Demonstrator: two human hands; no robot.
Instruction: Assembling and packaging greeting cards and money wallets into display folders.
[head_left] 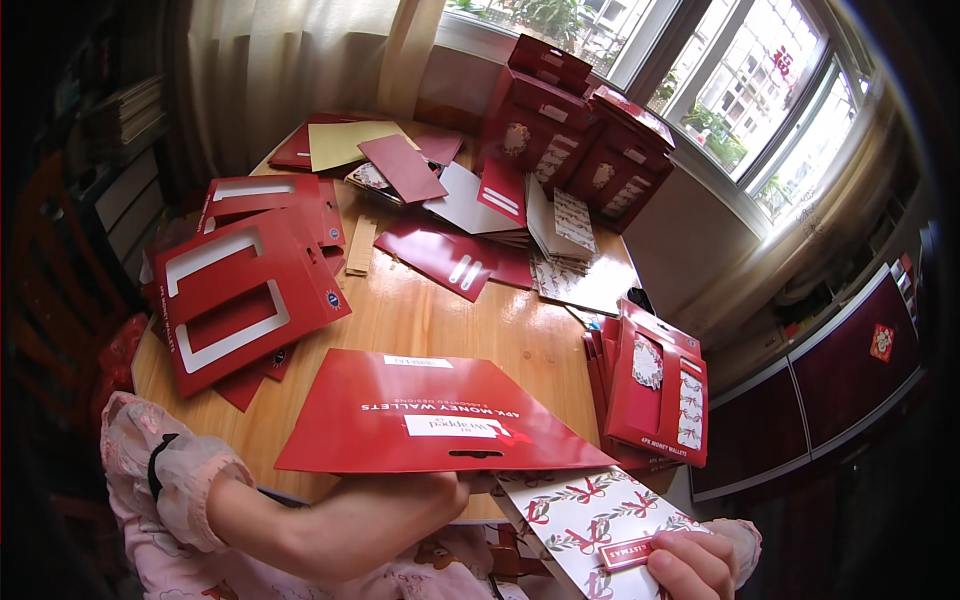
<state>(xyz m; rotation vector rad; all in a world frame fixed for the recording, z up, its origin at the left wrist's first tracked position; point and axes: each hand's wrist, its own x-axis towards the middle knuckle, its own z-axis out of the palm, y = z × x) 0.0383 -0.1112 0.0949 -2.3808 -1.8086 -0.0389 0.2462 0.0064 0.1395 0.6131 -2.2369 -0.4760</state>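
A flat red cardboard package [380, 420] with a slot for hanging and a white label faces me, its print upside down, at the near edge of the table. Beneath its front edge is my left hand [425, 494], bent at the wrist and bearing it up; most of its fingers are hidden. My right hand [700, 562] grips a white money wallet [590, 515] printed with green garlands and red bows. A small red tag sits on the wallet near my fingertips. The wallet's far end passes under the package's right corner.
Red packages with windows [255, 290] lie piled on the left of the wooden table [450, 330]. Filled packages [655, 375] stack at the right edge. Loose wallets and cards [440, 245] spread across the back, before tall red boxes [545, 120] by the window.
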